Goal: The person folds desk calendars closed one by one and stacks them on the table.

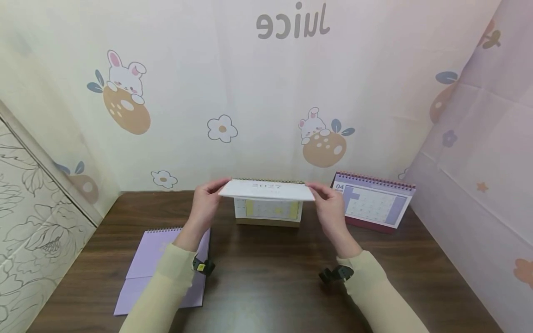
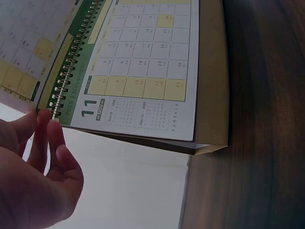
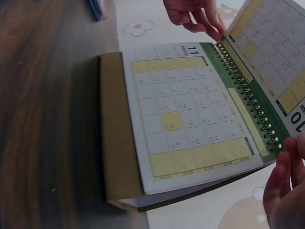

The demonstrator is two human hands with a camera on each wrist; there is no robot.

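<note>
A desk calendar (image 1: 268, 210) with a spiral binding stands at the table's back, November 2026 on its front page (image 2: 143, 52). Above that page, a raised section (image 1: 266, 190) marked 2027 tilts out toward the camera. My left hand (image 1: 204, 206) pinches its left edge by the binding, thumb against fingers, as the left wrist view shows too (image 2: 43, 176). At the right edge my right hand (image 1: 331, 210) pinches the same section; in the right wrist view its fingertips (image 3: 286, 145) are beside the last rings. An October page (image 3: 281, 47) shows on its underside.
A purple spiral calendar (image 1: 141, 266) lies on the dark wood table (image 1: 270, 286) at the left, partly under my left forearm. Another calendar (image 1: 370, 208), with a red base and page 04, stands at the back right. A patterned curtain (image 1: 187, 92) hangs behind the table.
</note>
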